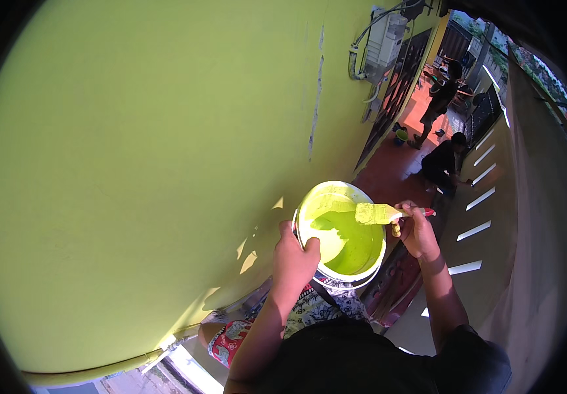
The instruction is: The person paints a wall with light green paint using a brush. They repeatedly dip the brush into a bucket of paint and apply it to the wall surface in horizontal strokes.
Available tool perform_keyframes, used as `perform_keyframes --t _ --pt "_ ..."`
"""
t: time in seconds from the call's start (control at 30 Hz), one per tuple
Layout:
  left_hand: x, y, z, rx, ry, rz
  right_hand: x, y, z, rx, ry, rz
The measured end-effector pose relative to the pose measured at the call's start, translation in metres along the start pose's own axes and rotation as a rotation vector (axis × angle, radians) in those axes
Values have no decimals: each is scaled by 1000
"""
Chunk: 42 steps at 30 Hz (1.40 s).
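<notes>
My left hand [297,261] grips the near left rim of a white plastic bucket [351,278], its thumb over the edge. Yellow-green paint [360,246] lies inside, part sunlit and part shaded. In my right hand [415,230] is a flat paintbrush [376,213] with a red-tipped handle. Its bristles, coated in the same paint, are over the right part of the bucket's opening and point left. Paint marks some fingers of that hand. Left of the bucket rises a yellow-green wall [155,162] with a long, narrow grey unpainted streak [317,103].
An electric meter box [384,42] with cables is on the wall at the upper right. Farther along the red tiled floor [387,170], a person [441,160] crouches by the slotted wall [498,212] and another person [441,98] stands near a small bucket [401,136].
</notes>
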State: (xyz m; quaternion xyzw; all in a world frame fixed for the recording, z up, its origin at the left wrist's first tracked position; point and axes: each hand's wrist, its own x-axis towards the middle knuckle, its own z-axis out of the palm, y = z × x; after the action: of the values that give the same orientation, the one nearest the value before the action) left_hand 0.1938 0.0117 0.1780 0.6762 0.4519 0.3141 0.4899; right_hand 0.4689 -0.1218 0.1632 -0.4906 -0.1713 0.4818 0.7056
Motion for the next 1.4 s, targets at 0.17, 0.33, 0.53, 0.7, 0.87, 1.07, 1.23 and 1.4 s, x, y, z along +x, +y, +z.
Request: perform_keyframes --t 0.17,0.33,0.53,0.7,0.87,1.07,1.23,1.4 --pt "-4 4 -3 107 -44 -82 0 5 2 -67 -2 -129" --pt "-9 -2 -3 83 32 4 15 8 -13 -185 -27 -192" --pt "-9 -7 2 178 138 164 25 -6 3 -487 -95 -273" --pt "-8 -7 -2 71 15 45 10 -19 36 -647 -121 -237" --pt "-8 4 -1 25 -10 75 3 -27 49 -656 -107 -12" --pt "1 -3 0 -35 -120 -72 -4 -26 42 -552 -10 44" --pt "1 -8 3 -50 -95 -186 -7 -26 34 -519 9 69" --pt "2 -4 3 -58 -99 -163 -8 -27 40 -591 -16 40"
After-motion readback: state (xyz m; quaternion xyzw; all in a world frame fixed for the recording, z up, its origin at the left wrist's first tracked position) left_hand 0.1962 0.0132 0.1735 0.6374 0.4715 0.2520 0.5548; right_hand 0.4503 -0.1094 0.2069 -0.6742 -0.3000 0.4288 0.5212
